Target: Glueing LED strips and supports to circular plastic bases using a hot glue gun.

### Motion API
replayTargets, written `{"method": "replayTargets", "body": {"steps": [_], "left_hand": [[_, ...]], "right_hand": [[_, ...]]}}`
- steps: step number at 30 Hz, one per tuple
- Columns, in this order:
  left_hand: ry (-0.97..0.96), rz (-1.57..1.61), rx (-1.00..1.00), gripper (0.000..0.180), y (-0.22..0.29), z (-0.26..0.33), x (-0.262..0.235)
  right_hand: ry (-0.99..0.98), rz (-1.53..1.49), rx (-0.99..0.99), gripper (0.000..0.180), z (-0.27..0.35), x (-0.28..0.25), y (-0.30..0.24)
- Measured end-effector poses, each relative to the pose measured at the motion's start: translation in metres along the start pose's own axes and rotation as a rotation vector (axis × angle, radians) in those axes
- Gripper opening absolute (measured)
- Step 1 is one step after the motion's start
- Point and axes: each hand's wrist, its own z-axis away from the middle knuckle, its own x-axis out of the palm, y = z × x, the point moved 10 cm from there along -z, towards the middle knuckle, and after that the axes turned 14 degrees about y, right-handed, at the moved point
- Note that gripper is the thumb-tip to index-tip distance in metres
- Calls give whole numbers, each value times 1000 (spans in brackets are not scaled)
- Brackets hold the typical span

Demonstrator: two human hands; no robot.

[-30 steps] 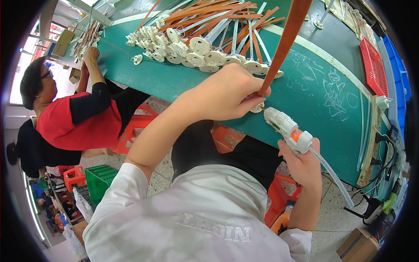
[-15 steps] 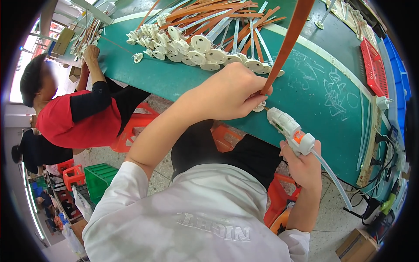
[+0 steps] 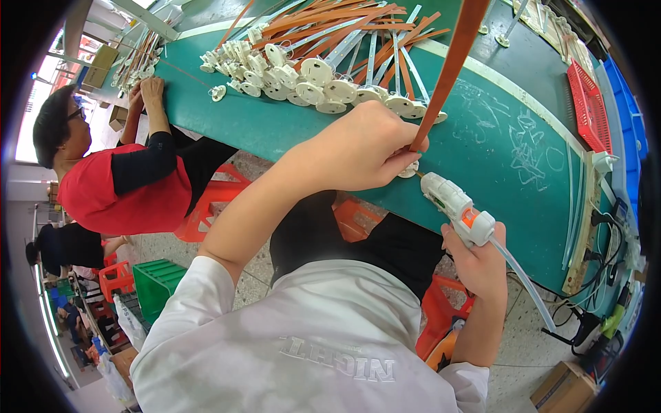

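Change over the last second: small. Gun (image 3: 454, 199) sits a touch lower and further right than a second ago, nozzle (image 3: 419, 175) level with the rim of the disc (image 3: 408, 171); strip (image 3: 451, 76) has swayed only slightly. Reading: the work is at a held, steady stage, disc and strip kept in place while the nozzle stays close. Nozzle contact: cannot tell (gap too small to resolve; no glue bead made out either).

Disc location: right of centre, near edge of the green table (image 3: 482, 172), partly under the fingers. Strip rises from there, leaning right, and leaves by the top edge.

Left hand (image 3: 372, 148): forearm crosses from lower left, knuckles up, thumb and forefinger pinching the strip near its lower end. The join with the disc is covered.

Right hand (image 3: 478, 258): right of centre, forearm up from below, fingers closed round the gun's handle, gun aimed up-left; trigger finger hidden. Stick (image 3: 522, 275) trails from its rear toward lower right.

Elsewhere: pile of discs (image 3: 317, 72) at upper centre, unchanged; co-worker's hands (image 3: 153, 89), upper left, have shifted
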Motion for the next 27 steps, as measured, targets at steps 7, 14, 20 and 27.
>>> {"method": "replayTargets", "body": {"steps": [7, 14, 20, 27], "left_hand": [[-4, 11, 14, 10, 2, -1, 1], [62, 22, -63, 8, -3, -2, -1], [152, 27, -110, 8, -7, -1, -10], [141, 109, -105, 8, -7, 0, -9]], "right_hand": [[80, -30, -80, 15, -1, 2, -14], [204, 179, -405, 16, 14, 7, -31], [494, 338, -306, 13, 9, -42, -26], [486, 750, -290, 30, -53, -79, 12]]}}
